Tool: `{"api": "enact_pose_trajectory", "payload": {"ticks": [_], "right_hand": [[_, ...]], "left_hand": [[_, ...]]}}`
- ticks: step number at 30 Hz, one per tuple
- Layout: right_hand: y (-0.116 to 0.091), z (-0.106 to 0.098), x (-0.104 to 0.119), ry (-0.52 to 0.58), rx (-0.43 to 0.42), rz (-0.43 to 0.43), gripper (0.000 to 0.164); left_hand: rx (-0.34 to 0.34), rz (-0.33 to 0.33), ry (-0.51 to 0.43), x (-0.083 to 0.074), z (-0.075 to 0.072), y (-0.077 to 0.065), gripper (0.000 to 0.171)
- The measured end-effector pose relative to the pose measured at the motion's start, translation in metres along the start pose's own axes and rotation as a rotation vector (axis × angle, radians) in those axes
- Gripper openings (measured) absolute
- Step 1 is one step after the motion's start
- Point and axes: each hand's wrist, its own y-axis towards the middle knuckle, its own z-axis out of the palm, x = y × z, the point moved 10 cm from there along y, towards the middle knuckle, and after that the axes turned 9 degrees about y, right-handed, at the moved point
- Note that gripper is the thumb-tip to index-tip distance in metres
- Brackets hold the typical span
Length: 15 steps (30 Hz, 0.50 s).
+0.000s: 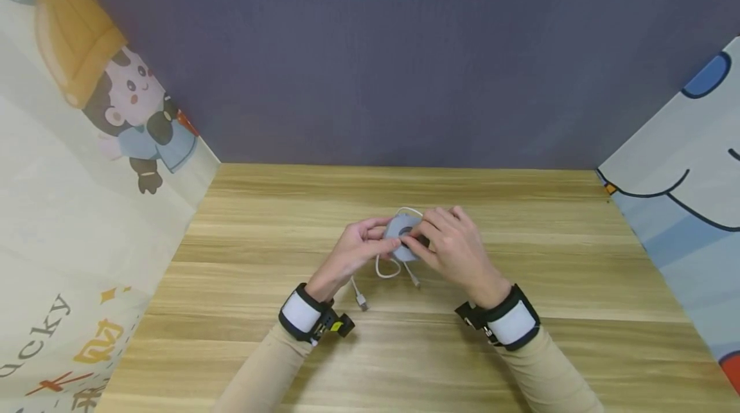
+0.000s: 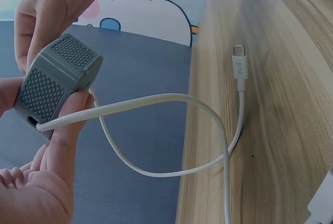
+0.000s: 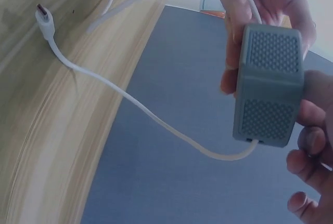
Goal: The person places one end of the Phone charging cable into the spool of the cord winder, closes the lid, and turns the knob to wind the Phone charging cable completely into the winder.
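Observation:
A grey many-sided cable winder [image 1: 399,223] with textured sides [image 3: 270,86] is held up over the table between both hands. My left hand [image 1: 361,246] grips it, thumb on the near face and fingers round the side. With thumb and forefinger, my right hand [image 1: 453,243] pinches at the round hub in the middle of that face. A white charging cable [image 2: 156,99] comes out of openings in the winder's edge and hangs in loops. One plug [image 1: 361,301] dangles left of the winder; a narrower plug [image 1: 415,281] hangs below it.
The wood-grain table [image 1: 405,361] runs back to a dark blue-grey panel [image 1: 405,60]. Cartoon-printed sheets stand along the left side [image 1: 87,207] and right side [image 1: 682,162]. Each wrist wears a black strap with a small camera.

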Motion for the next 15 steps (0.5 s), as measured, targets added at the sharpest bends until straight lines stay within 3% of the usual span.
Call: {"api": "enact_pose_trajectory", "payload": {"ticks": [15], "right_hand": [[-0.0007, 0.0014, -0.0069, 0.02, -0.08, 0.118, 0.021]], "left_hand": [[-0.046, 0.049, -0.035, -0.0038, 0.0016, 0.0017, 0.059]]}}
